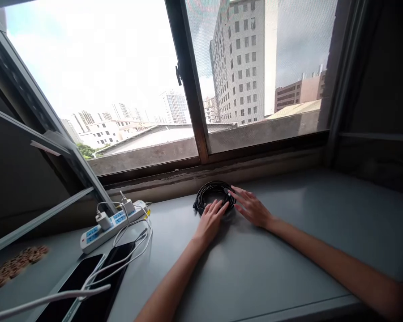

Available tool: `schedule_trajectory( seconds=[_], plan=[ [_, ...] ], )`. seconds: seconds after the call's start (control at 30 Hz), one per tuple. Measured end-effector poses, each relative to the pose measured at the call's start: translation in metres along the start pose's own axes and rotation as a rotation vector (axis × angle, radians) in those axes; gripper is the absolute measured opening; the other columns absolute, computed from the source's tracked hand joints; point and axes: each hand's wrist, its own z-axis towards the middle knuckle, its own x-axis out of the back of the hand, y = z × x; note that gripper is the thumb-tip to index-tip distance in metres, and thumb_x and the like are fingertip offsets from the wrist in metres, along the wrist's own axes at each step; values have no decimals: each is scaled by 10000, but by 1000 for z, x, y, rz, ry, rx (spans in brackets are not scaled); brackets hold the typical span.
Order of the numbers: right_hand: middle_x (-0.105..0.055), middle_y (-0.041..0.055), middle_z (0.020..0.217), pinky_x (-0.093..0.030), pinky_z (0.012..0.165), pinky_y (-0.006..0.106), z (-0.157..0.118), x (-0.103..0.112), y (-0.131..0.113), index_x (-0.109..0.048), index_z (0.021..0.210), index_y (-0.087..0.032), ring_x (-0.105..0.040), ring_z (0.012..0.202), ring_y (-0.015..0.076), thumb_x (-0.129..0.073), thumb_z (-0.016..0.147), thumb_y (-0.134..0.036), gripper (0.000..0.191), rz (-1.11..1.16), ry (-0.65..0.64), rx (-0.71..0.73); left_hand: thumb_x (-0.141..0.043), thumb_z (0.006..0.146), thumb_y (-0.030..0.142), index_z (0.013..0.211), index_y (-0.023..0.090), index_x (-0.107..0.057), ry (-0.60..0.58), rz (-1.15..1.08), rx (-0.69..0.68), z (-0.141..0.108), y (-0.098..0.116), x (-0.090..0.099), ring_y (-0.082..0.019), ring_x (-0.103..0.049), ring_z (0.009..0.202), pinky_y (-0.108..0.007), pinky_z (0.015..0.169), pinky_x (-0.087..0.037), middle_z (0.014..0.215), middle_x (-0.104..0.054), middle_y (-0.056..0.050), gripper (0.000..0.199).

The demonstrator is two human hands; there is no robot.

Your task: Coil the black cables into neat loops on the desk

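A coiled black cable (pixel 215 184) lies on the grey tabletop (pixel 255 273), close to the wall under the window. My left hand (pixel 212 220) rests at the near side of the coil, its fingers apart and touching the loops. At the coil's right side is my right hand (pixel 251 208), fingers spread, with the fingertips at the cable and a small connector near them. Neither hand is closed round the cable.
To the left, a white power strip (pixel 112 228) holds two chargers with white cables. Two dark flat devices (pixel 107 281) lie in front of it. Metal shelf bars (pixel 40 219) rise at the left. A brown patterned item (pixel 18 266) lies far left; the window frame (pixel 198 129) stands behind.
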Motion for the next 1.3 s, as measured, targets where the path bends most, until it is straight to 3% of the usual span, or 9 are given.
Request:
schedule_trajectory(
  seconds=[0.17,0.27,0.37,0.43,0.57,0.73,0.97,1.17,1.3],
  plan=[
    [-341,117,1366,-393,931,418,-4,-9,9,-250,1418,-138,-332,1230,233,-160,1007,-379,485,-34,-37,-26,-321,884,92,1334,166,-401,35,4,95,-2,-5,-1,-254,-385,1277,-438,1035,-331,1325,-487,-125,463],
    [-238,99,1421,-366,959,410,-3,-5,6,-217,1435,-156,-294,1254,231,-193,1005,-367,480,-54,-57,-2,-313,850,28,1313,173,-428,45,-14,116,-3,-11,-3,-250,-384,1278,-446,1040,-324,1330,-479,-131,500],
    [-143,69,1455,-288,1019,390,-1,1,0,-242,1432,-165,-226,1286,227,-263,987,-333,476,-66,-94,60,-293,833,-4,1325,214,-409,37,-54,81,-2,-15,-5,-207,-422,1251,-402,1037,-337,1331,-483,-95,550],
    [-171,64,1449,-255,1037,378,0,2,-2,-298,1411,-161,-205,1294,223,-308,970,-311,465,-70,-131,98,-301,852,27,1334,224,-392,33,-85,38,-1,-15,-5,-190,-430,1242,-378,1038,-339,1329,-486,-78,528],
    [-257,73,1418,-261,1028,382,1,-2,0,-393,1350,-154,-230,1284,223,-354,949,-288,424,-82,-159,85,-328,886,124,1304,178,-417,33,-132,-32,2,-12,-7,-188,-438,1231,-353,1003,-381,1329,-487,-89,431],
    [-294,84,1399,-292,1003,366,-1,-3,2,-424,1303,-141,-276,1262,218,-340,945,-297,400,-99,-140,44,-354,767,3,1264,179,-468,25,-133,-88,1,-10,-8,-198,-479,1169,-351,979,-397,1309,-496,-82,539],
    [-282,75,1406,-300,993,352,-2,-3,2,-308,1383,-116,-267,1265,194,-297,941,-278,471,-108,-160,56,-351,753,-16,1262,217,-480,30,-119,-96,-1,-9,-4,-183,-511,1082,-333,939,-406,1235,-550,-51,574],
    [-225,84,1430,-304,989,376,-4,-7,4,-223,1426,-112,-235,1280,212,-334,901,-232,550,-105,-198,35,-356,772,-6,1209,262,-542,35,-97,-24,-1,-7,3,-220,-416,1225,-419,989,-354,1385,-422,-64,546],
    [-177,85,1445,-321,984,383,-5,-9,7,-162,1445,-136,-220,1287,207,-333,906,-256,579,-90,-204,-5,-344,760,-33,1258,268,-503,7,-122,-19,-1,-8,3,-204,-384,1269,-398,1017,-350,1379,-430,-65,603]
  ],
)
